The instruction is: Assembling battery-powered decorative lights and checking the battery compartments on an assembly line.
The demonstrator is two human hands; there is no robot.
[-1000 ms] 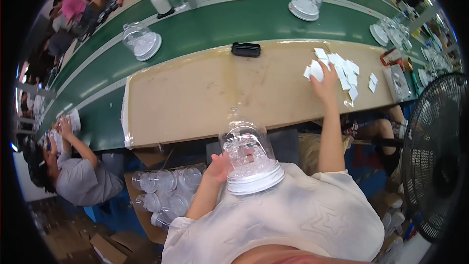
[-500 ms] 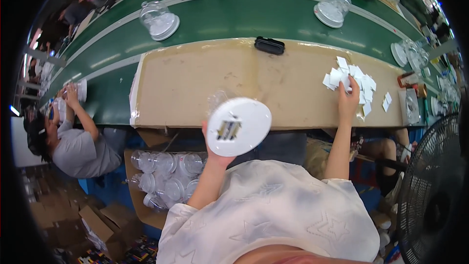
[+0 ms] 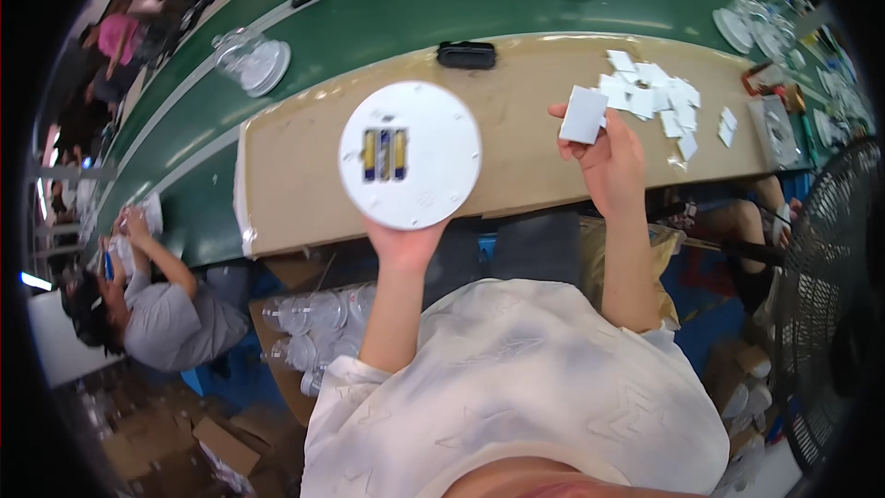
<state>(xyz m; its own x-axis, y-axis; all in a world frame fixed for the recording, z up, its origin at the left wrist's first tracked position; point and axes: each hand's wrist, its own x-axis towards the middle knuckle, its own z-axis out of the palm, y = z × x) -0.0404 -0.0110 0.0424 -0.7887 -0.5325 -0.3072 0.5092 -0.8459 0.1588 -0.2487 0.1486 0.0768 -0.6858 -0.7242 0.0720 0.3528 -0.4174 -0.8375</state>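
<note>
My left hand (image 3: 404,242) is closed on a round white lamp base (image 3: 445,152), raised over the table's front edge with its underside facing me. Several batteries (image 3: 385,155) lie side by side in the base's uncovered rectangular compartment. The far side of the base is hidden. To the right, my right hand (image 3: 613,166) pinches a small white rectangular battery cover (image 3: 583,117) between thumb and fingers, apart from the base. Beyond that hand, more white covers (image 3: 660,99) lie in a loose pile on the cardboard-covered table (image 3: 525,138).
A black case (image 3: 466,55) lies at the cardboard's far edge. Clear domes on white bases (image 3: 265,68) stand on the green bench. A box of clear domes (image 3: 309,318) sits below left. A black fan (image 3: 825,314) is at right; a co-worker (image 3: 180,318) sits left.
My right hand has lifted a battery cover off the pile and moved left with it. My left hand has raised the lamp base, turning its underside more squarely toward me. The view has shifted.
</note>
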